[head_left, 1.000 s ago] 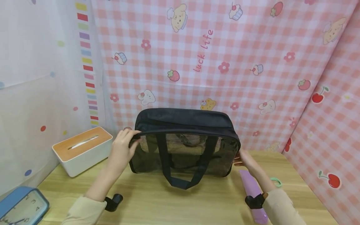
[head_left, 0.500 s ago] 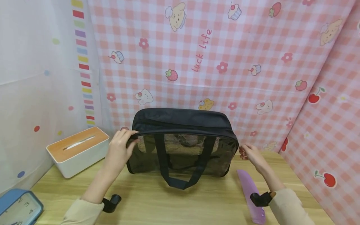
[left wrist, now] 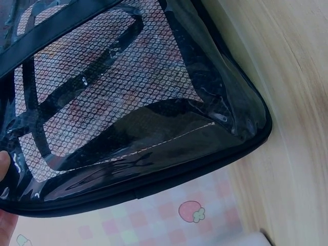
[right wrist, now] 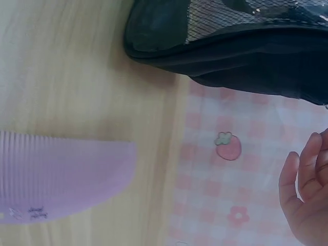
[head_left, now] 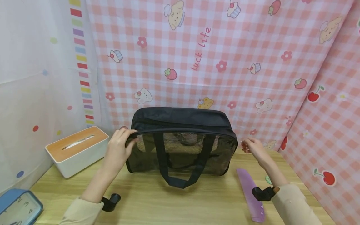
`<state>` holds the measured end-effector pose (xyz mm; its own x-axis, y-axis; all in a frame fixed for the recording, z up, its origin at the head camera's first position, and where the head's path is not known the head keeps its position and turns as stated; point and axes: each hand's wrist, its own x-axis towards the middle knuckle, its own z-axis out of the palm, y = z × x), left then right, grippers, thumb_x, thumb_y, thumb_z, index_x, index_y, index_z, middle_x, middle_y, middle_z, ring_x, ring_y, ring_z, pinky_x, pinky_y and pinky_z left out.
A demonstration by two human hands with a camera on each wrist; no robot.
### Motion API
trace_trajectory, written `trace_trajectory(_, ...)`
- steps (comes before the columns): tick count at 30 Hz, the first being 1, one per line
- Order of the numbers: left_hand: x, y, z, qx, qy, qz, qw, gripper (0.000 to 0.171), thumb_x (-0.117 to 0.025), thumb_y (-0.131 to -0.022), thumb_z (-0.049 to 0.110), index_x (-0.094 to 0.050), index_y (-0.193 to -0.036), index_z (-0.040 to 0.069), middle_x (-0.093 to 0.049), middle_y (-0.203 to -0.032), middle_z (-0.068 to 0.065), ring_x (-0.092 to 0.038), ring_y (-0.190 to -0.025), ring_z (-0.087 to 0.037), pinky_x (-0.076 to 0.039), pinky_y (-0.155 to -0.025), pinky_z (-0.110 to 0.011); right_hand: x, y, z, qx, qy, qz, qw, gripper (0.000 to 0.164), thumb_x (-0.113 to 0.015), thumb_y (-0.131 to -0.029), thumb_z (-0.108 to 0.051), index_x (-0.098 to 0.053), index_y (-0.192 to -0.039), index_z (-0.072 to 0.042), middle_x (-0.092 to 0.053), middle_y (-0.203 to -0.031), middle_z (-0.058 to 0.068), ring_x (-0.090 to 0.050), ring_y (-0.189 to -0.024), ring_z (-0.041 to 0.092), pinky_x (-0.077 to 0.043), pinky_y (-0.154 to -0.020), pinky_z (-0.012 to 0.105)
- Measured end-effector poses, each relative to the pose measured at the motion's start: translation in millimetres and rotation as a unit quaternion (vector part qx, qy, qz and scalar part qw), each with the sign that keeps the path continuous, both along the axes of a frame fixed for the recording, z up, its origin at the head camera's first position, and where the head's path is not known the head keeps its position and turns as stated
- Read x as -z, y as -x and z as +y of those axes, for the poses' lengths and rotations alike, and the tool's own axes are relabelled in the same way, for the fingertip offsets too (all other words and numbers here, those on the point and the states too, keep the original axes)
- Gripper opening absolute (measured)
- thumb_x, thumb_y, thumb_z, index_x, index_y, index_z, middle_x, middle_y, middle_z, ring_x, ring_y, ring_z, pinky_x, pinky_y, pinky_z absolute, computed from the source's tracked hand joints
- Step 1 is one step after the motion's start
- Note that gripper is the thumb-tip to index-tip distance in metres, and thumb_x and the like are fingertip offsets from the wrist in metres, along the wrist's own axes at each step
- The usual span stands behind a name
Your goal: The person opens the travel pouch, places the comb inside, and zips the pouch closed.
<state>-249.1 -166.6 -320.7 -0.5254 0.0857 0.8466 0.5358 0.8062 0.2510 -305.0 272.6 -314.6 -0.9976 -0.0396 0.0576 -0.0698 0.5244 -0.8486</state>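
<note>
A black zip bag [head_left: 185, 118] with a see-through front stands on the table, its strap handle [head_left: 180, 182] hanging down in front. My left hand [head_left: 118, 145] pinches the bag's upper left corner, thumb in front and fingers over the top edge. A narrow dark gap runs along the bag's top. Beside the bag's right end is my right hand [head_left: 254, 148], fingers partly curled close to the edge. In the right wrist view its fingers [right wrist: 289, 177] lie just below the bag's dark side; whether they pinch the zip there, I cannot tell.
A purple comb [head_left: 250, 197] lies right of the bag, with a green ring [head_left: 268, 179] partly behind my forearm. At left stand a tissue box [head_left: 77, 153] with a wood-look lid and a blue clock [head_left: 21, 206]. A pink checked curtain [head_left: 182, 56] hangs behind.
My right hand has come out from behind the bag's right edge, then risen slightly beside it. My left hand keeps its hold. The head view has shifted a little.
</note>
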Motion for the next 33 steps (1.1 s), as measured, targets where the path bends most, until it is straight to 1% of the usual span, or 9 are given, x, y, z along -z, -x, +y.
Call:
trace_trajectory(2, -0.3, 0.1, 0.4, 0.001, -0.001, 0.001, 1.0000, 0.026, -0.074, -0.071, 0.000, -0.065, -0.095, -0.001, -0.061, -0.085, -0.012, -0.053, -0.077, -0.027, -0.049, -0.066, -0.037, -4.1, -0.3, 1.1, -0.003, 0.001, 0.008, 1.000, 0.027, -0.032, -0.096, -0.014, -0.052, -0.089, 0.002, -0.051, -0.069, -0.007, -0.051, -0.062, 0.002, -0.047, -0.060, 0.019)
trace_trajectory(6, -0.6, 0.3, 0.6, 0.002, 0.001, 0.004, 1.0000, 0.025, -0.074, -0.071, 0.000, -0.065, -0.095, -0.001, -0.061, -0.084, -0.012, -0.053, -0.076, -0.027, -0.048, -0.066, -0.037, -13.0, -1.1, 2.3, -0.005, -0.018, 0.026, 0.999, 0.028, -0.032, -0.096, -0.013, -0.053, -0.088, 0.003, -0.052, -0.069, -0.006, -0.051, -0.062, 0.002, -0.048, -0.062, 0.020)
trace_trajectory(9, -0.7, 0.9, 0.4, 0.002, 0.001, 0.006, 1.0000, 0.025, -0.074, -0.071, 0.000, -0.065, -0.094, 0.000, -0.061, -0.083, -0.012, -0.053, -0.076, -0.027, -0.047, -0.066, -0.036, -18.8, -1.3, 2.3, -0.006, -0.036, 0.041, 0.999, 0.030, -0.031, -0.096, -0.014, -0.054, -0.088, 0.004, -0.054, -0.071, -0.003, -0.052, -0.064, 0.004, -0.048, -0.062, 0.021)
trace_trajectory(12, -0.7, 1.0, 0.1, 0.000, 0.000, 0.008, 1.0000, 0.025, -0.074, -0.070, 0.000, -0.065, -0.094, 0.000, -0.061, -0.083, -0.012, -0.053, -0.076, -0.027, -0.047, -0.066, -0.036, -23.3, -1.4, 1.6, -0.010, -0.044, 0.046, 0.998, 0.031, -0.031, -0.096, -0.014, -0.054, -0.089, 0.005, -0.055, -0.073, 0.000, -0.051, -0.066, 0.005, -0.047, -0.063, 0.021)
trace_trajectory(17, 0.1, -0.5, 0.0, -0.001, 0.001, 0.007, 1.0000, 0.025, -0.074, -0.070, -0.001, -0.065, -0.093, 0.000, -0.061, -0.083, -0.011, -0.053, -0.076, -0.026, -0.047, -0.065, -0.036, -31.2, -2.4, -0.8, -0.008, -0.054, 0.045, 0.997, 0.031, -0.032, -0.095, -0.014, -0.053, -0.091, 0.007, -0.054, -0.072, -0.002, -0.050, -0.066, 0.003, -0.047, -0.065, 0.020)
trace_trajectory(22, 1.3, -1.0, 0.1, 0.000, -0.001, 0.004, 1.0000, 0.025, -0.074, -0.070, -0.001, -0.065, -0.093, 0.000, -0.061, -0.083, -0.011, -0.053, -0.076, -0.026, -0.047, -0.065, -0.036, -39.5, -2.6, -3.5, -0.013, -0.071, 0.052, 0.996, 0.030, -0.032, -0.095, -0.015, -0.053, -0.086, 0.005, -0.053, -0.072, -0.002, -0.049, -0.067, 0.003, -0.045, -0.066, 0.019)
trace_trajectory(28, 0.9, 0.1, -0.1, 0.002, -0.003, 0.009, 1.0000, 0.024, -0.074, -0.070, -0.001, -0.065, -0.093, 0.000, -0.061, -0.083, -0.011, -0.053, -0.076, -0.026, -0.046, -0.064, -0.036, -44.6, -1.9, -4.1, -0.019, -0.088, 0.061, 0.994, 0.031, -0.033, -0.095, -0.016, -0.054, -0.081, 0.002, -0.053, -0.070, -0.001, -0.048, -0.068, 0.006, -0.044, -0.067, 0.021)
trace_trajectory(33, 0.9, 0.9, 0.0, 0.003, -0.003, 0.014, 0.9999, 0.024, -0.074, -0.070, -0.002, -0.065, -0.093, 0.000, -0.061, -0.082, -0.011, -0.053, -0.075, -0.026, -0.046, -0.064, -0.036, -50.0, -1.2, -7.8, -0.017, -0.101, 0.075, 0.992, 0.030, -0.034, -0.094, -0.015, -0.052, -0.074, -0.001, -0.052, -0.069, 0.001, -0.048, -0.070, 0.009, -0.043, -0.068, 0.023)
